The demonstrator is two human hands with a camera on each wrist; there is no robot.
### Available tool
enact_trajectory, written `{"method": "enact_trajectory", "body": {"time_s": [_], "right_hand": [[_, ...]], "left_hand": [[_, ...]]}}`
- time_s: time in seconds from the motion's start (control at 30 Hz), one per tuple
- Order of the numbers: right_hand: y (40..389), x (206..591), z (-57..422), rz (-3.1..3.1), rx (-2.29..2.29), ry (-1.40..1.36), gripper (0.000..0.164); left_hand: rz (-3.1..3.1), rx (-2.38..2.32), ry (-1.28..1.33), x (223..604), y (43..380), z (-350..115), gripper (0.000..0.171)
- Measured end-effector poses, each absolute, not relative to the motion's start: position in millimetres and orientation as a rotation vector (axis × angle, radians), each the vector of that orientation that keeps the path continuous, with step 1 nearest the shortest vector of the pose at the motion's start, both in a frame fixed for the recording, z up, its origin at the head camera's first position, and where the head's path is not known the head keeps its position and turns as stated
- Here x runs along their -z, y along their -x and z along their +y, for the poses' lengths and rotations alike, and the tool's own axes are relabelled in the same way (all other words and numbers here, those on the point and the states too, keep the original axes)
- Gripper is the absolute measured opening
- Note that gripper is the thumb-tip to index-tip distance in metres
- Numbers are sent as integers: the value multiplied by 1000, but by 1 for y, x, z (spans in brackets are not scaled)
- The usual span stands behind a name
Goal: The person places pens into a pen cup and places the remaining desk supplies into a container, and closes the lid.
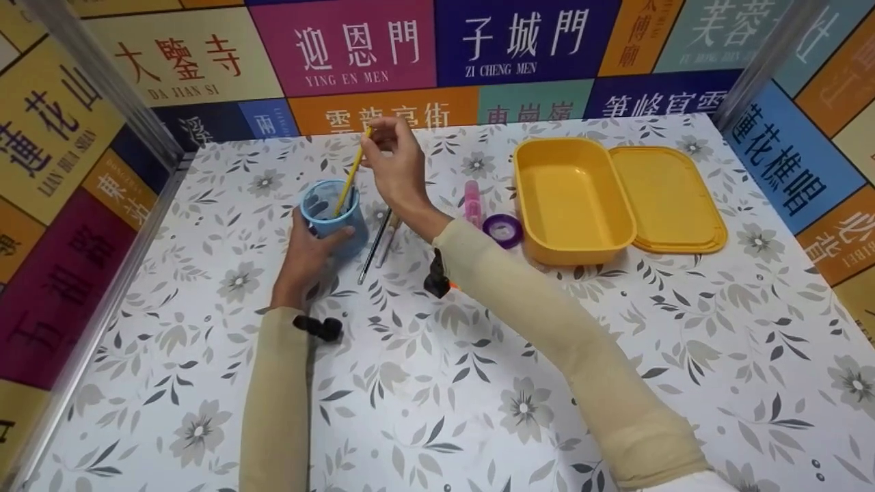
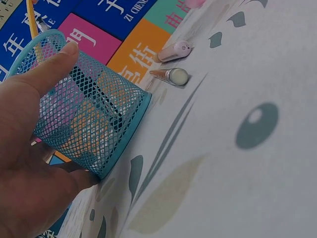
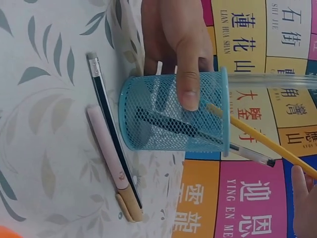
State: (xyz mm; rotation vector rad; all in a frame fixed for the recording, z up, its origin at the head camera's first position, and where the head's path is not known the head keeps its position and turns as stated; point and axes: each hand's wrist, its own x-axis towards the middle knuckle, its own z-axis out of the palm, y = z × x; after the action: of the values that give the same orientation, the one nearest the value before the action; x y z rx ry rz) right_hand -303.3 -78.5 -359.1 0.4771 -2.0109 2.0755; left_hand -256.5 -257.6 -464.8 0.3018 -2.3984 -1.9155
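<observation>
My left hand (image 1: 304, 256) grips a light-blue mesh pen cup (image 1: 354, 238) around its side, with the thumb across the wall in the right wrist view. A yellow pencil (image 1: 351, 174) is pinched near its upper end by my right hand (image 1: 396, 167), above the cup. The pencil's lower end is inside the rim, slanting. A clear-barrelled black pen (image 3: 247, 154) leans in the cup. Beside the cup on the table lie a dark pencil with an eraser end (image 3: 104, 96) and a pale pink pen with a tan cap (image 3: 106, 148), side by side.
Right of my right hand are a pink tube (image 1: 472, 203) and a purple ring-shaped roll (image 1: 502, 231). An open yellow box (image 1: 574, 253) stands farther right, with its yellow lid (image 1: 673, 198) beside it. Printed panels (image 1: 355, 48) border the flower-patterned table (image 1: 424, 410). Something orange shows by my right wrist.
</observation>
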Motion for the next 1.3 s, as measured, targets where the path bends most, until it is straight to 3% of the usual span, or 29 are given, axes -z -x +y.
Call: {"method": "enact_trajectory", "body": {"time_s": [1.3], "right_hand": [[296,397,-80,-2055,-2050,-488,23]], "left_hand": [[-2463,1864,-279,466,256,-261,102]]}}
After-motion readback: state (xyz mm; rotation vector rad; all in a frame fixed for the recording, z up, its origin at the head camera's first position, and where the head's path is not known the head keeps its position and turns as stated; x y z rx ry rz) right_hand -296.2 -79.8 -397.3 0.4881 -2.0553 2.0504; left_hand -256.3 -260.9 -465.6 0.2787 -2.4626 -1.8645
